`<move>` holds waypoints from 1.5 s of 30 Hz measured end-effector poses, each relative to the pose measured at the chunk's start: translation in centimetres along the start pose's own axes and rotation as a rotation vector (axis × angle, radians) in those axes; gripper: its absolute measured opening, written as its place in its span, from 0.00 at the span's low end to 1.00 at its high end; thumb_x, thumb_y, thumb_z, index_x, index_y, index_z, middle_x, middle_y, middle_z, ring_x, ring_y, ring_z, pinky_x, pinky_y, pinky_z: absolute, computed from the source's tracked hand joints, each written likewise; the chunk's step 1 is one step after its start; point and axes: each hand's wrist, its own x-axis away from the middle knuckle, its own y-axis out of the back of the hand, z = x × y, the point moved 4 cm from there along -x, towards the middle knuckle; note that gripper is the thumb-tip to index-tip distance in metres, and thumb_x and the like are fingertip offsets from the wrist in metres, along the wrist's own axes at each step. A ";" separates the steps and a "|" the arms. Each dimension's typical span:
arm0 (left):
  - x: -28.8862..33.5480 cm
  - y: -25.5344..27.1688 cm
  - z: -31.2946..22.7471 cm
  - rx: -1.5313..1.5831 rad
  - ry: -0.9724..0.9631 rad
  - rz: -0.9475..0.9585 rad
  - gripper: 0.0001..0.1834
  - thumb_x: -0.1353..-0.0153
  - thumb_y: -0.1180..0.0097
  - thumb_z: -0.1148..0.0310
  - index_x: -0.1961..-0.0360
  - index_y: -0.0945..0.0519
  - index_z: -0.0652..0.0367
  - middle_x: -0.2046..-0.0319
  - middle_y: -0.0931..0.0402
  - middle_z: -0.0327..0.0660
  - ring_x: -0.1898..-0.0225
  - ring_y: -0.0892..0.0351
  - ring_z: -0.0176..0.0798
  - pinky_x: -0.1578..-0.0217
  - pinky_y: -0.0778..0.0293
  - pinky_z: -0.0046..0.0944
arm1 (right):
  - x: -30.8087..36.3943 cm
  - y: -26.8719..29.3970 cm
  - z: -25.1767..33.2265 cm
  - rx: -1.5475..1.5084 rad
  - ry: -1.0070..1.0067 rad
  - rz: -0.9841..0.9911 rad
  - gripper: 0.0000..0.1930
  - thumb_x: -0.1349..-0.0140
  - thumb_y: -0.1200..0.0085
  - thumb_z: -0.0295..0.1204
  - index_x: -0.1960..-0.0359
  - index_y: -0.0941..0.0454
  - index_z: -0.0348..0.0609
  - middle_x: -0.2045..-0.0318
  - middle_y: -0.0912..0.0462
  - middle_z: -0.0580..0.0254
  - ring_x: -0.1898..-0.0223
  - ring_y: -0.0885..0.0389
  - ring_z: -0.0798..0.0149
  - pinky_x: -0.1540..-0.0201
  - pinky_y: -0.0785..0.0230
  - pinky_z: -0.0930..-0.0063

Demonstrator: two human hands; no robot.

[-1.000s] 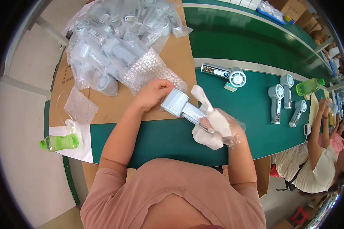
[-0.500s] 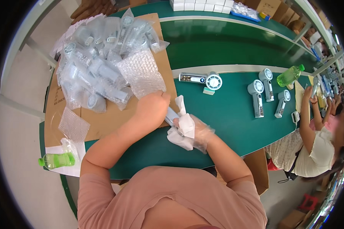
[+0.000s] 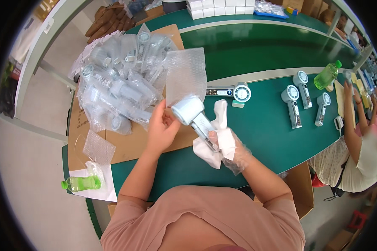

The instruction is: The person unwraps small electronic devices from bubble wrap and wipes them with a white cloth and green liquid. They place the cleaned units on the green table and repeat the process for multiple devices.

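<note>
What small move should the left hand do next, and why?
Perhaps the left hand should steady the fan's head: it is close beside it, fingers loosely curled, while the right hand holds the handle with a white cloth.

Factory workshop, as far as my feed shows. I get a long green table (image 3: pixel 264 125), look-alike handheld fans (image 3: pixel 293 94) toward its right edge, a heap of bagged fans (image 3: pixel 117 85) near its left edge, stacked white boxes (image 3: pixel 220 10) beyond its far edge, a grey metal post (image 3: pixel 37 48), co-workers (image 3: pixel 362 163) lined up at its right end.
</note>
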 end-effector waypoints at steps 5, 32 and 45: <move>-0.6 -1.2 1.7 0.155 -0.014 0.137 0.13 0.40 0.47 0.79 0.53 0.26 0.66 0.62 0.27 0.37 0.64 0.28 0.26 0.64 0.31 0.27 | -0.2 -1.1 0.3 -0.066 -0.055 -0.006 0.24 0.37 0.46 0.40 0.46 0.34 0.35 0.62 0.26 0.63 0.64 0.29 0.73 0.63 0.32 0.81; -0.3 -2.6 -4.1 -0.905 -0.170 0.477 0.23 0.56 0.33 0.60 0.60 0.21 0.62 0.66 0.24 0.54 0.64 0.24 0.58 0.64 0.28 0.50 | -0.4 3.3 2.6 0.020 0.085 0.243 0.15 0.42 0.40 0.38 0.62 0.25 0.40 0.69 0.24 0.67 0.67 0.28 0.74 0.63 0.33 0.79; -2.6 -2.5 3.9 -0.151 0.350 0.395 0.06 0.43 0.44 0.71 0.71 0.21 0.63 0.77 0.24 0.37 0.76 0.29 0.29 0.74 0.33 0.32 | 0.8 1.7 4.2 0.048 0.073 0.016 0.22 0.43 0.42 0.39 0.53 0.28 0.36 0.66 0.23 0.62 0.67 0.25 0.71 0.65 0.30 0.77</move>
